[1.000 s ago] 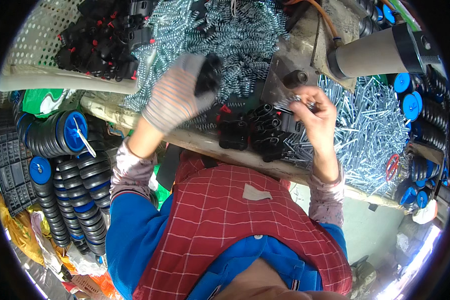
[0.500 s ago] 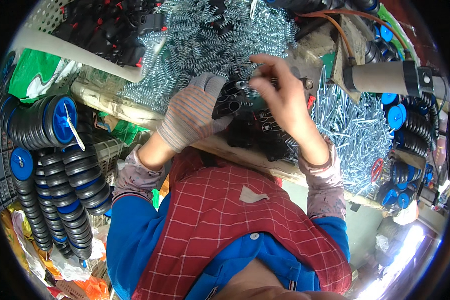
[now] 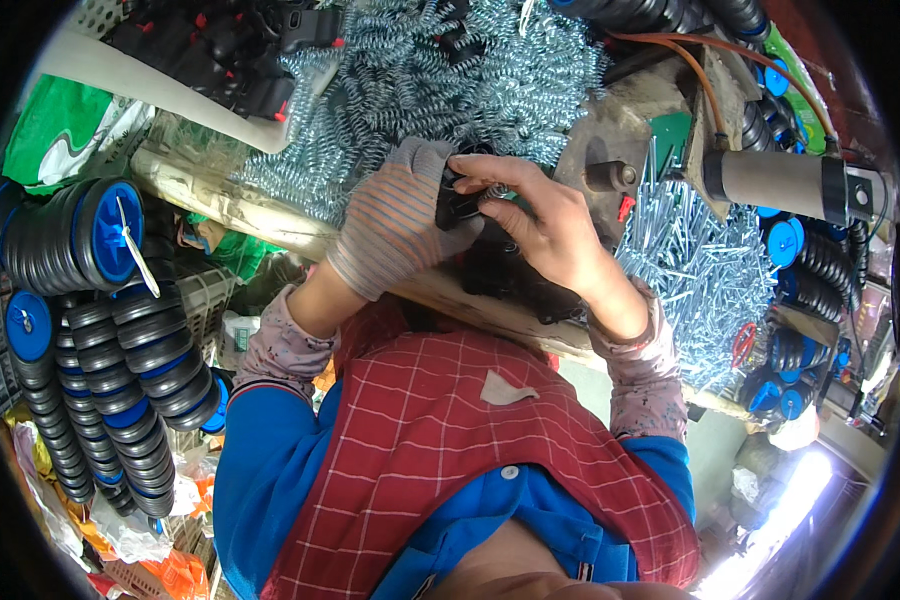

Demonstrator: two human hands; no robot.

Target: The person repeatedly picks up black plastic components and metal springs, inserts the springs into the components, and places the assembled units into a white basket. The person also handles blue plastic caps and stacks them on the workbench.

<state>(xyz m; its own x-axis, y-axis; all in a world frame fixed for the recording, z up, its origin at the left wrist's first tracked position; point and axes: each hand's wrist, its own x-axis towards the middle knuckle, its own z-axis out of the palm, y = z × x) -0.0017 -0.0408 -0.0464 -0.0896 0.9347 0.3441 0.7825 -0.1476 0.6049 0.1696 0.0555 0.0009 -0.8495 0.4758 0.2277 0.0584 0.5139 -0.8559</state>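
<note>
The right hand [image 3: 548,226] has reached the left hand [image 3: 394,226] and its black part [image 3: 454,207].

The left arm [image 3: 270,450] bends outward at the elbow, its forearm [image 3: 295,335] slanting far and right to a gloved left grip [image 3: 395,220], back upward, fingers curled in and thumb on the near side. The right forearm [image 3: 642,370] reaches far and leftward, and the bare right grip [image 3: 545,220] sits just beside the left one, index finger extended left, thumb [image 3: 510,220] bent on its near side.
</note>
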